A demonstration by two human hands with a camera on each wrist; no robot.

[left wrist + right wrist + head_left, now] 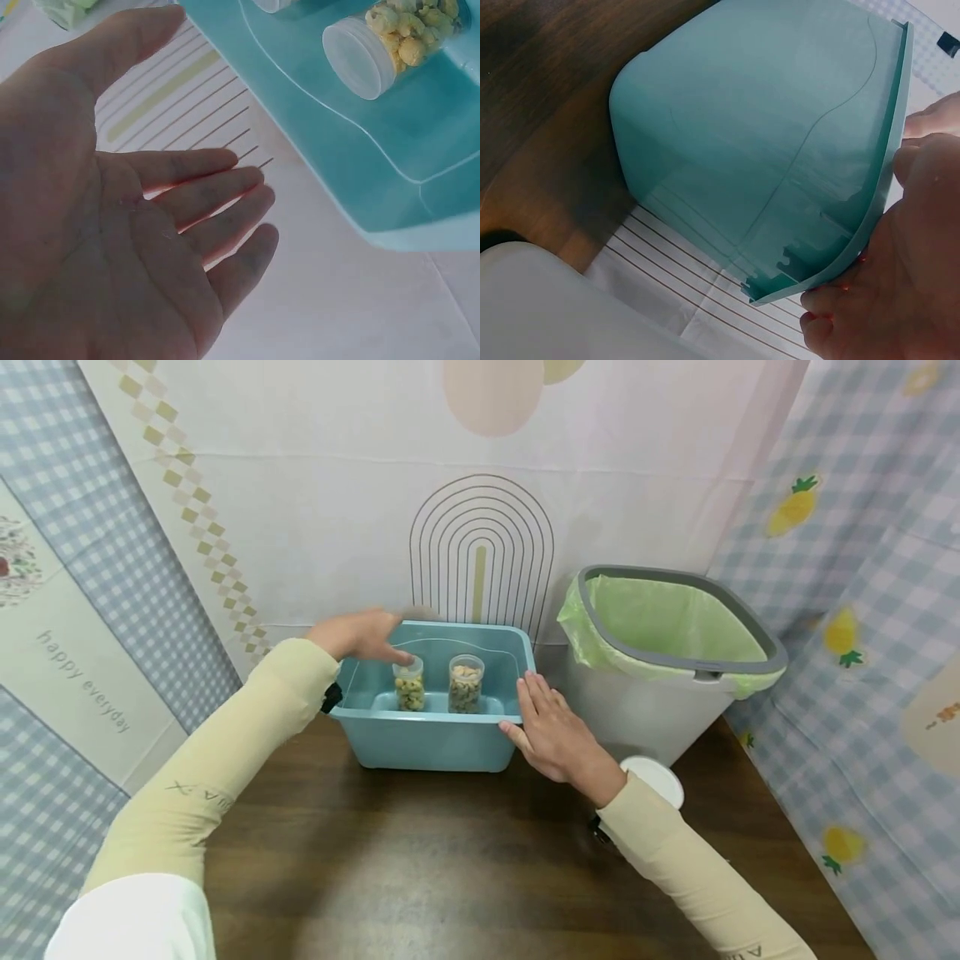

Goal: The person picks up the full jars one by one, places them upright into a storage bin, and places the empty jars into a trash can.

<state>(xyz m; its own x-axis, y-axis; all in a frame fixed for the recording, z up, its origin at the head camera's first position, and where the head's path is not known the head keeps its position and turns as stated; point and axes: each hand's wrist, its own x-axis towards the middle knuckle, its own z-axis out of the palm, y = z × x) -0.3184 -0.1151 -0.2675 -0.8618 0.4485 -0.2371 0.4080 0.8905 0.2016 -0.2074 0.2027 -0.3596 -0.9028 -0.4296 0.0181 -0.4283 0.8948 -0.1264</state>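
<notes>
Over the blue bin (pixel 435 739), the left hand (pixel 358 635) hovers near a jar (pixel 408 683), fingers straight and slightly apart. The right hand (pixel 551 735) presses the bin's rim, fingers straight and together.

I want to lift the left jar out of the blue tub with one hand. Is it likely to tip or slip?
The left jar is tall and narrow, so a sideways nudge could well tip it. Its clear wall looks smooth, so perhaps slippery. It seems filled with small puffed pieces, so probably light. The left hand hovers open above it; the right hand rests on the tub rim.
</notes>
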